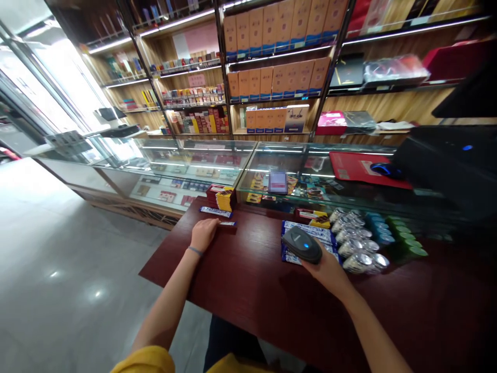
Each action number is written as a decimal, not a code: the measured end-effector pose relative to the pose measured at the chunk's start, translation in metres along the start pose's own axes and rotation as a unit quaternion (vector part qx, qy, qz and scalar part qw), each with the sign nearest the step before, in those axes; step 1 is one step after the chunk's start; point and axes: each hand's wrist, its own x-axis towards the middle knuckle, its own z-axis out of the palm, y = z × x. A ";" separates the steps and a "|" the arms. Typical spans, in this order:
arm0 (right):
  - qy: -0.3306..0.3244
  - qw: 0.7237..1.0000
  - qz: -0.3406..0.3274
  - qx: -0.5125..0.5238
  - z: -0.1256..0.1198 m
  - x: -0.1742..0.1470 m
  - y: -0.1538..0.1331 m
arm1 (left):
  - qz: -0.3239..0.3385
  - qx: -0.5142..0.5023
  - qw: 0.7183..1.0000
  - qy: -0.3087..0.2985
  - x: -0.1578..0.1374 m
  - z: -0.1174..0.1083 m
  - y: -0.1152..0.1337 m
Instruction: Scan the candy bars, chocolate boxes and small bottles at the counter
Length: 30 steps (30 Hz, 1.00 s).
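Note:
My right hand (328,269) is wrapped round a black barcode scanner (302,243) with a lit blue light. It is above blue-and-white snack packets (310,231) laid side by side on the dark red table. At the table's left, my left hand (204,234) is closed on a slim blue-and-white snack packet (228,223), whose end sticks out past the fingers. Another such packet (216,211) lies just beyond that hand. Behind it stands a stack of red-and-yellow boxes (221,198).
Silver-topped cans (357,241), blue cans (377,228) and green cans (406,237) stand in rows at the right. More red-and-yellow packs (312,216) lie near the glass display counter (194,155). A red mat (365,168) with a mouse (385,170) rests on the counter.

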 end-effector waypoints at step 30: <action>0.057 0.998 0.012 0.012 -0.003 0.002 0.006 | -0.074 -0.010 0.995 -0.060 0.003 0.020 -0.019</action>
